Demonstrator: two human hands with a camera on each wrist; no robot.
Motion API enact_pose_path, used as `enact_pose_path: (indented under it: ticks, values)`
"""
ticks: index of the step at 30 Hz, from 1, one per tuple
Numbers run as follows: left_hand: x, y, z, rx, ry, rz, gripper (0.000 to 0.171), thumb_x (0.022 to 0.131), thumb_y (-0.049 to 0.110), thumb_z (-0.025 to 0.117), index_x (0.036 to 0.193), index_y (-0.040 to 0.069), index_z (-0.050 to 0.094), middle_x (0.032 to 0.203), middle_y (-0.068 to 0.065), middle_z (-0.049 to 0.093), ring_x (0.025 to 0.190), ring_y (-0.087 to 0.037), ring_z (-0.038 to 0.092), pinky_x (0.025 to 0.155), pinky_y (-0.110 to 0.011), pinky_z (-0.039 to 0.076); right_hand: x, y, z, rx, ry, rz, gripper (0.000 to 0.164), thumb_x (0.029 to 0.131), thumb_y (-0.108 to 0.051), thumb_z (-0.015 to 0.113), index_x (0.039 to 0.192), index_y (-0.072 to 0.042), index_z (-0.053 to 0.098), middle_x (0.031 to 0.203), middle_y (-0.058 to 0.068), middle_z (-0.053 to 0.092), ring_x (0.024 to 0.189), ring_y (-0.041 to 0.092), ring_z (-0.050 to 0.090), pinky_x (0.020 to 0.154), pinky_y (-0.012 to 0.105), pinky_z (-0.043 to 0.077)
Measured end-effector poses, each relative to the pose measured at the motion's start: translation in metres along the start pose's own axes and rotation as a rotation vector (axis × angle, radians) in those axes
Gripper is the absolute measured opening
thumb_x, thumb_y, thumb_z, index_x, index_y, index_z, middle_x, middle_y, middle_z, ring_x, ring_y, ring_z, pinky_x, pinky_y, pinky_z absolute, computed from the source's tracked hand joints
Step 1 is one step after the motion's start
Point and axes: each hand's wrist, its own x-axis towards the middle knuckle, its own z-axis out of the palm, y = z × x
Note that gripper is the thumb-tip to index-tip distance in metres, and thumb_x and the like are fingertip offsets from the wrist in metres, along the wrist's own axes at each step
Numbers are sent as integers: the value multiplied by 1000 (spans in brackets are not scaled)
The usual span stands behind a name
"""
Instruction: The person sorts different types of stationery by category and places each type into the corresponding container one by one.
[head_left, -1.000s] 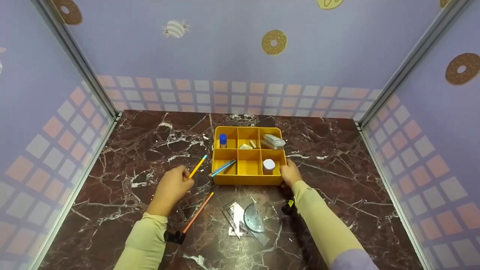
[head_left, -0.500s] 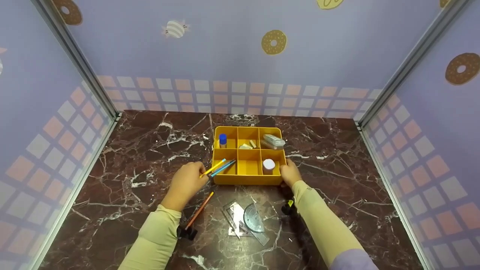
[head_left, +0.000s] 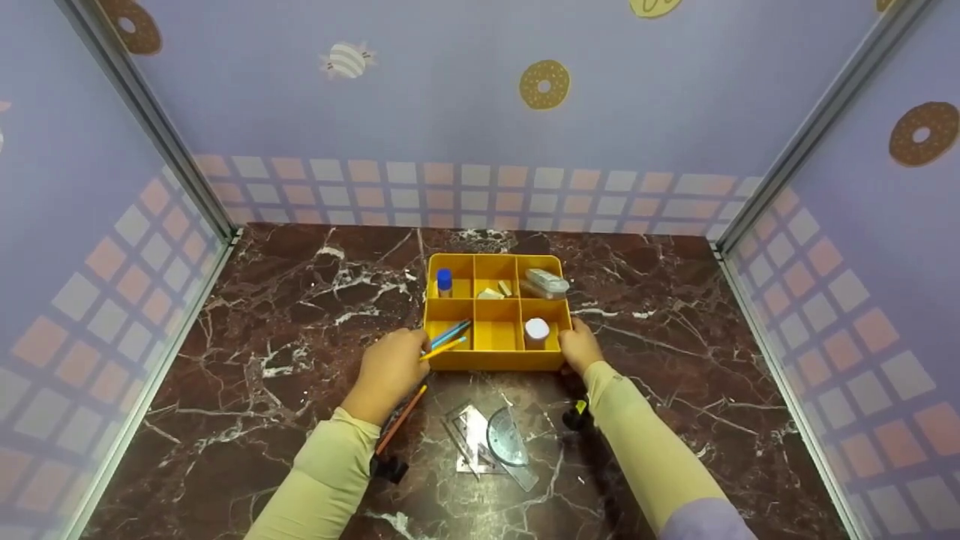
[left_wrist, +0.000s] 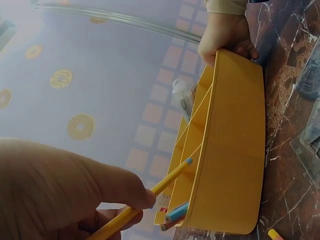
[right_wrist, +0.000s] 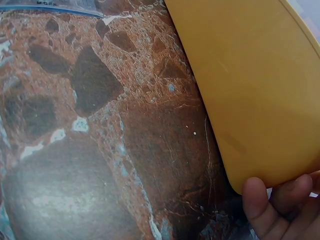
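My left hand (head_left: 391, 369) pinches a yellow pencil (left_wrist: 172, 177) with a blue end between thumb and fingers. That pencil slants over the front-left compartment of a yellow divided tray (head_left: 495, 361), its blue end past the front rim in the left wrist view. Several blue and dark pencils (head_left: 450, 332) lean in the same compartment. At the tray's front right corner, my right hand (head_left: 581, 346) grips the side, fingers curled against it (right_wrist: 280, 200). An orange pencil (head_left: 403, 418) lies on the table beside my left wrist, partly hidden by it.
In the tray are a blue-capped glue stick (head_left: 445, 283), pale eraser pieces (head_left: 493, 293), a clear case (head_left: 547, 283) and a white-lidded jar (head_left: 537, 330). A clear protractor (head_left: 508, 437) and set squares (head_left: 471, 442) lie before it on the marbled table. Patterned walls stand around.
My left hand has moved right and reached the tray's left front corner, bringing the yellow pencil over the front-left compartment. My right hand stays at the tray's corner.
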Motion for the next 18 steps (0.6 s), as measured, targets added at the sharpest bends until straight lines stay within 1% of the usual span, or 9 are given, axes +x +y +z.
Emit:
enact_pose_path:
  ticks: [4,9,12,16,18]
  values:
    - [0,4,-1,32,7,13,18,75,6,74,92,11,70,83,-8,64,78,-34,67,64,-51,54,1,0,0,-4,-2,-1,52,87,-12,42,136,1,52,116,28,61,77,34,62,41,38,51]
    - [4,7,1,43,11,6,19,77,6,72,95,11,72,84,-7,66,76,-32,67,64,-50,54,2,0,1,-12,-6,12,52,88,-11,41,137,1,51,118,28,60,80,35,62,42,39,51]
    - [6,7,4,43,44,10,16,78,7,73,93,11,72,84,-7,67,74,-31,68,62,-50,54,2,1,0,-12,-9,18,53,88,-11,41,139,0,50,119,28,60,82,35,62,42,39,52]
    - [8,9,10,37,115,23,11,77,6,73,87,10,71,82,-8,66,72,-33,68,60,-50,54,2,1,0,-10,-7,16,53,88,-12,41,139,0,50,119,28,61,81,36,63,42,39,51]
    - [10,9,14,34,147,26,9,77,5,73,84,9,70,82,-10,66,74,-35,67,61,-51,54,2,1,0,-9,-5,11,52,88,-12,41,138,1,51,118,28,61,80,36,63,42,39,51]
